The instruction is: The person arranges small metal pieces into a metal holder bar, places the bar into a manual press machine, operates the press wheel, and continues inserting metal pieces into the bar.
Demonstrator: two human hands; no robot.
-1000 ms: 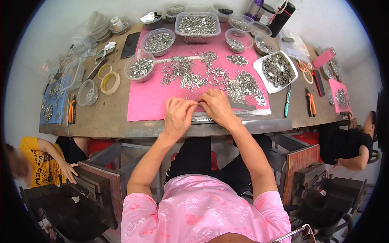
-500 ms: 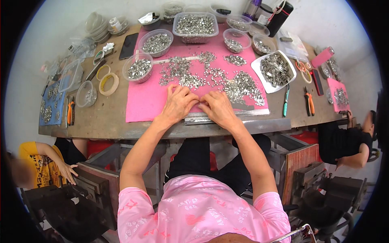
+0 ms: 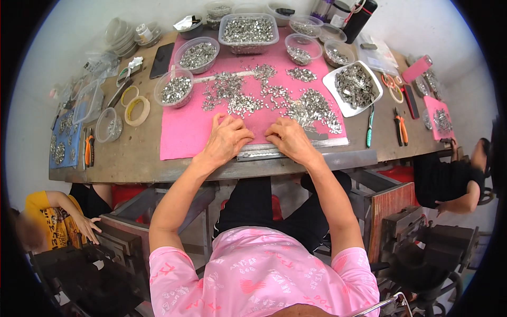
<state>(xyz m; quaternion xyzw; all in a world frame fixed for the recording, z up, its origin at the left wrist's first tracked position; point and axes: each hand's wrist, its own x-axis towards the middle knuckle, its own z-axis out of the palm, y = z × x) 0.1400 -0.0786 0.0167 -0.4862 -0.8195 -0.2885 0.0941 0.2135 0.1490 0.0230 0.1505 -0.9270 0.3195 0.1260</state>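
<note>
My left hand [image 3: 228, 137] rests over the front of the pink mat [image 3: 182, 134], thumb and fingers pinched together at the left end of a slotted metal bar [image 3: 259, 154]. My right hand [image 3: 289, 139] is to its right, fingers curled and pinched just above the same bar. Whatever lies between the fingertips of either hand is too small to make out. A small gap of mat separates the hands. Beyond them spread loose small silver metal pieces [image 3: 244, 104], with a denser heap [image 3: 316, 110] beyond my right hand.
A large clear tub [image 3: 249, 50] of metal pieces stands at the back. Round bowls [image 3: 175, 96] and a white tray [image 3: 338, 103] flank the mat. Pliers [image 3: 401, 129], a teal-handled tool [image 3: 371, 127] and tape rolls [image 3: 138, 117] lie around. Co-workers sit at both sides.
My hands, close together before, have moved apart, the left slightly left and the right slightly right. The whole view has shifted a little.
</note>
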